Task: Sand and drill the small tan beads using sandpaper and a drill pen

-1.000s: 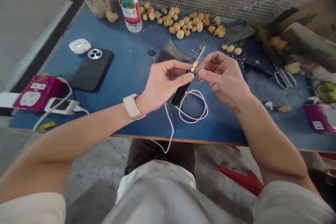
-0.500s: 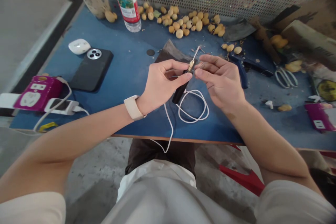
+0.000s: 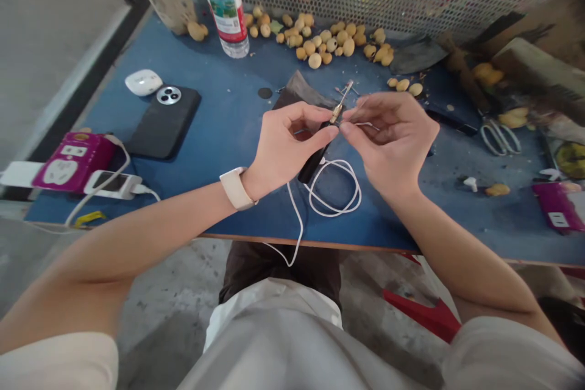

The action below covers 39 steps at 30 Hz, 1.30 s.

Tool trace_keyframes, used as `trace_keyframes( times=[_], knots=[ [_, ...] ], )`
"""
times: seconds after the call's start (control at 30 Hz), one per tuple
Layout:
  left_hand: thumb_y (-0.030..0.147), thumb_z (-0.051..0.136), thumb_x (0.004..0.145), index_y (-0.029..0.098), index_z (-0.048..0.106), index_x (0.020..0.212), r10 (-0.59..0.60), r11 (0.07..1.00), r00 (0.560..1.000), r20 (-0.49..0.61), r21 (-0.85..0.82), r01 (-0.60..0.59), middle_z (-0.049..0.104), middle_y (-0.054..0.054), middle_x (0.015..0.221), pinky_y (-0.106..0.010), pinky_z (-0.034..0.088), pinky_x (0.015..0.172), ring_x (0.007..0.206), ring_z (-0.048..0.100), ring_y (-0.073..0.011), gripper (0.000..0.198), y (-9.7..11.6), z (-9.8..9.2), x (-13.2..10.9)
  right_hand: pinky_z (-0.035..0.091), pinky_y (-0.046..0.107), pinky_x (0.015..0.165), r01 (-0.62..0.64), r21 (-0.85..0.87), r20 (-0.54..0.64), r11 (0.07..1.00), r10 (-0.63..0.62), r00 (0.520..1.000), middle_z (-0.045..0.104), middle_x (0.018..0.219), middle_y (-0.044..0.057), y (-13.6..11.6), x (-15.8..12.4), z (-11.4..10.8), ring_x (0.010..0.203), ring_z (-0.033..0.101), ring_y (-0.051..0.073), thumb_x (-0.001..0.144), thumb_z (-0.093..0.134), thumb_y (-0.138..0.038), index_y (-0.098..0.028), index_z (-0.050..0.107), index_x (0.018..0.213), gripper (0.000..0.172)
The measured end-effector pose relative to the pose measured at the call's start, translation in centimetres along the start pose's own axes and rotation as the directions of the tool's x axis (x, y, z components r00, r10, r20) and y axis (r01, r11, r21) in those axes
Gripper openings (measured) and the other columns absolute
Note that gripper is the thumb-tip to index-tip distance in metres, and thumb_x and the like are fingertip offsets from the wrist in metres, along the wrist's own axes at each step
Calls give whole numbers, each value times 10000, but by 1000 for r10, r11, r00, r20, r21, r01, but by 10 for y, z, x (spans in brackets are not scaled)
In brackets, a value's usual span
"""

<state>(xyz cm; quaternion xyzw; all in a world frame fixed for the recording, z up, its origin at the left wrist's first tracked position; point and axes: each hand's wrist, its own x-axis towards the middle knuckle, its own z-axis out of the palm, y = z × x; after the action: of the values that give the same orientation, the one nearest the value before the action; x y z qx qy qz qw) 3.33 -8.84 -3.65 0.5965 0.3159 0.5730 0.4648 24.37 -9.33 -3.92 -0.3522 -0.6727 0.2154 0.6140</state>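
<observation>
My left hand (image 3: 286, 146) is closed around a small tool with a black handle (image 3: 314, 161), a brass collar and a thin metal shaft (image 3: 342, 99) that points up and away. My right hand (image 3: 393, 140) pinches at the brass collar with thumb and forefinger, the other fingers curled; a thin wire-like piece shows by its fingertips, too small to name. Both hands hover above the blue table (image 3: 228, 122). A white cable (image 3: 333, 195) coils under them and hangs over the table's front edge. A pale watch sits on my left wrist (image 3: 235, 189).
A black phone (image 3: 164, 119) and a white earbud case (image 3: 143, 81) lie at the left, with a magenta power strip (image 3: 73, 158) and charger. A water bottle (image 3: 223, 0) and several small yellow fruits (image 3: 320, 42) stand at the back by a mesh fence. Scissors (image 3: 498, 137) lie right.
My right hand has curled its fingers in and drawn closer to the tool's collar. The view shifted slightly; the tool stays in my left hand.
</observation>
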Motion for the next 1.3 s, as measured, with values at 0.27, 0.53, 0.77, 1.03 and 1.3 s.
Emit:
trace_keyframes(
  times=[0.27, 0.53, 0.77, 1.03, 1.3],
  knots=[
    [461, 1109, 964, 245, 921, 1100, -39, 999, 999, -3, -4, 39, 916, -31, 1038, -397, 769, 939, 1006, 890, -225, 316, -7, -4, 0, 789, 453, 885, 403, -223, 165, 888, -374, 913, 903, 1049, 4, 2, 14, -13, 948, 895, 239, 1178, 874, -307, -372, 916, 1076, 128],
    [542, 1120, 968, 266, 921, 1099, 45, 999, 999, -4, -10, -46, 889, -24, 1050, -403, 768, 930, 984, 861, -215, 365, -5, -7, 2, 757, 434, 891, 400, -344, 246, 850, -330, 911, 900, 1072, 18, 7, 11, -21, 929, 867, 235, 1144, 882, -295, -377, 931, 1115, 100],
    [608, 1130, 948, 269, 891, 1061, 75, 997, 997, -14, 17, -75, 882, -26, 1069, -416, 779, 951, 1066, 881, -244, 430, -5, -9, 4, 780, 473, 908, 327, -265, 239, 907, -266, 934, 913, 1068, 28, 0, 10, -17, 931, 888, 267, 1047, 969, -440, -346, 945, 1135, 131],
    [688, 1092, 974, 272, 900, 1097, 75, 997, 997, 29, 15, -76, 914, -45, 1149, -427, 783, 998, 1123, 905, -254, 474, -10, -9, 2, 810, 456, 878, 139, -161, 140, 977, -117, 983, 903, 1033, 13, 10, 6, -13, 915, 888, 249, 1058, 1000, -452, -329, 907, 1190, 203],
    [728, 1087, 966, 269, 902, 1112, 56, 998, 998, 30, 9, -56, 923, -49, 1172, -438, 776, 1017, 1148, 904, -254, 516, -13, -6, -1, 737, 443, 779, 375, -201, 96, 905, -363, 927, 826, 1071, 23, 5, 21, -16, 901, 813, 225, 1147, 899, -355, -402, 955, 1013, 153]
  ],
)
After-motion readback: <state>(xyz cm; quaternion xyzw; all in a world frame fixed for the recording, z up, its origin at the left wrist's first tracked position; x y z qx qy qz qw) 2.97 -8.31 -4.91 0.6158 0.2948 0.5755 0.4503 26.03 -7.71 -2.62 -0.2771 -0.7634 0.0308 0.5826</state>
